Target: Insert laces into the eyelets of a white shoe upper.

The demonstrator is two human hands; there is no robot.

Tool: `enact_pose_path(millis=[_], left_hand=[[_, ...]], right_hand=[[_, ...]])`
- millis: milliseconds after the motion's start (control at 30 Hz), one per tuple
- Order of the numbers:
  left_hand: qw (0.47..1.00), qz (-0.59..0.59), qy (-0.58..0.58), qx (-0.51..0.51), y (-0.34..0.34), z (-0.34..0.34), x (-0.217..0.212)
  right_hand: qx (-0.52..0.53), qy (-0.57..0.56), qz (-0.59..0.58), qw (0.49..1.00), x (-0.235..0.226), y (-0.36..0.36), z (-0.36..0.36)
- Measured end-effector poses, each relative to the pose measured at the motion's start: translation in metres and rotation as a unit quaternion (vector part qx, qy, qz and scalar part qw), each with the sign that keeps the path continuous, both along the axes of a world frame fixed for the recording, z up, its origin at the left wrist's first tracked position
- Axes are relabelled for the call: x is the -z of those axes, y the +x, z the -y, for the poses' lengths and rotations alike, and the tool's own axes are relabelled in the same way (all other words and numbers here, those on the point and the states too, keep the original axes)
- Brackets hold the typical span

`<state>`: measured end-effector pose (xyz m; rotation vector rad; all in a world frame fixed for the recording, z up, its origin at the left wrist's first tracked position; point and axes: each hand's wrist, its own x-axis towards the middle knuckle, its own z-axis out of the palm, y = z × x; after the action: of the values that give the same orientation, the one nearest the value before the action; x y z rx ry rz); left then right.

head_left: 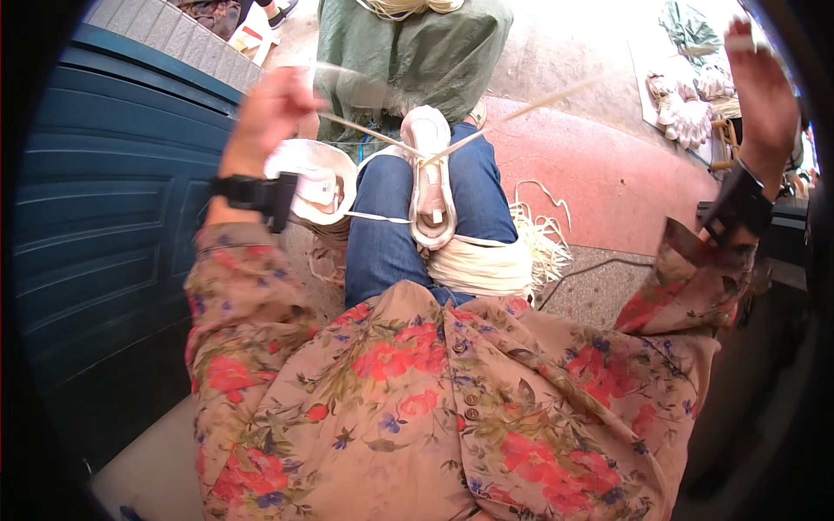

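A pale cream and pink sneaker [432,195] rests between my knees. From its eyelets a flat cream shoelace [469,141] stretches out in two lengths, one to each side. My left hand [276,113], raised at the upper left and blurred, is closed on one length. Far out at the upper right, my right hand [763,100] is raised towards the picture's rim. The other length runs that way and fades into the bright background, with a bit of white at the fingertips. Beside my left knee sits a pile of pale shoe parts [314,181].
On my right thigh lies a bundle of cream laces [482,265], loose ends hanging off it. A green cloth-covered stand [408,61] is in front of my knees. To the left is a dark blue panelled door [113,208]. Several pale shoes [682,108] lie at the far right.
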<state>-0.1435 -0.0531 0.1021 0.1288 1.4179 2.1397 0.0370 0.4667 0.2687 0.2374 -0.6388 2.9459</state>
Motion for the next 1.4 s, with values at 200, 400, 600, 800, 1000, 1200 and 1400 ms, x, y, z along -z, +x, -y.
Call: enact_pose_path(millis=[200, 400, 600, 800, 1000, 1200, 1400], left_hand=[[0.928, 0.066, -0.008, -0.367, -0.044, 0.189, -0.013], [0.963, 0.189, -0.161, -0.108, 0.01, 0.073, 0.053], [0.939, 0.058, -0.315, 0.122, 0.095, -0.044, 0.085], [0.902, -0.063, -0.411, 0.118, 0.122, -0.063, 0.098], [0.857, -0.13, -0.491, 0.089, 0.125, -0.063, 0.11], [0.854, -0.158, -0.494, 0.046, 0.128, -0.071, 0.119], [0.824, -0.229, -0.514, 0.062, 0.127, -0.073, 0.117]], right_hand=[[0.19, 0.225, 0.224, 0.929, 0.155, 0.047, -0.034], [-0.038, 0.559, 0.244, 0.792, 0.249, 0.029, 0.172], [0.028, 0.769, 0.159, 0.618, 0.303, 0.011, 0.263], [0.082, 0.687, 0.258, 0.674, 0.31, 0.0, 0.276], [0.094, 0.672, 0.298, 0.672, 0.306, -0.002, 0.281], [0.091, 0.685, 0.285, 0.664, 0.306, -0.001, 0.284], [0.135, 0.829, 0.119, 0.53, 0.301, 0.001, 0.282]])
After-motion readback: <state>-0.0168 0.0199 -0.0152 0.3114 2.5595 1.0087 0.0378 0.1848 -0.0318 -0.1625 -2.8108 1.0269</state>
